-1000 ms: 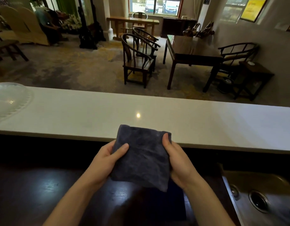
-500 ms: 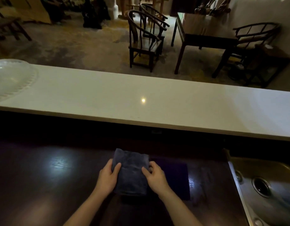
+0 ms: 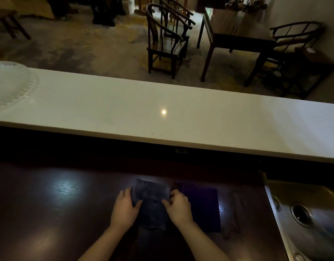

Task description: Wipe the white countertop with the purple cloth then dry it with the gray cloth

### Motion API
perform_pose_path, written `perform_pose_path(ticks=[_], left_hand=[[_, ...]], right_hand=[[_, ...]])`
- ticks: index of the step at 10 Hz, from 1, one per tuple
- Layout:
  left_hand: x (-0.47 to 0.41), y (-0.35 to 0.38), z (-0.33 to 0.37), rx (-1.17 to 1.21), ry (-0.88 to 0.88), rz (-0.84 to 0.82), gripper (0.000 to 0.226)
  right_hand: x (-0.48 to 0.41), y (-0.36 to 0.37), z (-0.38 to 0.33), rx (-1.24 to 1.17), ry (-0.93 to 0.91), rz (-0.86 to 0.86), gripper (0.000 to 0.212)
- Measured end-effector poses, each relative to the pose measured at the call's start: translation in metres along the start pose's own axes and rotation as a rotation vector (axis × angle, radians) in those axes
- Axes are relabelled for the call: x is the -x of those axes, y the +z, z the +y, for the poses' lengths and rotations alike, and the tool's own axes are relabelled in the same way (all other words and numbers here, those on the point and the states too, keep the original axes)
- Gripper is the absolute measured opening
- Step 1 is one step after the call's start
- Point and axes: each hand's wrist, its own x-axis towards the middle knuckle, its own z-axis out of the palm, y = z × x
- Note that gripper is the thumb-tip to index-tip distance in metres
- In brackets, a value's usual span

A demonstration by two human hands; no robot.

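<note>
A folded gray cloth (image 3: 151, 200) lies on the dark wooden lower counter (image 3: 59, 213) in front of me. My left hand (image 3: 124, 210) grips its left edge and my right hand (image 3: 178, 208) grips its right edge. Just to the right, a flat purple cloth (image 3: 203, 208) rests on the same dark surface, partly behind my right hand. The long white countertop (image 3: 181, 119) runs across the view above the cloths, with a small light reflection near its middle.
A clear glass dish (image 3: 10, 83) sits at the white countertop's left end. A steel sink (image 3: 309, 219) with a round drain lies at the lower right. Beyond the counter stand dark wooden chairs (image 3: 166, 42) and a table (image 3: 233, 34).
Both hands have lowered the gray cloth from above the white countertop's near edge down onto the dark counter beside the purple cloth. The view has tilted downward.
</note>
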Motion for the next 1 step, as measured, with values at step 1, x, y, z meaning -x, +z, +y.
perform_pose_path(ticks=[1], left_hand=[[0.0007,-0.0096,0.0076,-0.018,0.080,0.101,0.062]], right_hand=[[0.0001,-0.0080,-0.0041,0.064,-0.064,0.062,0.033]])
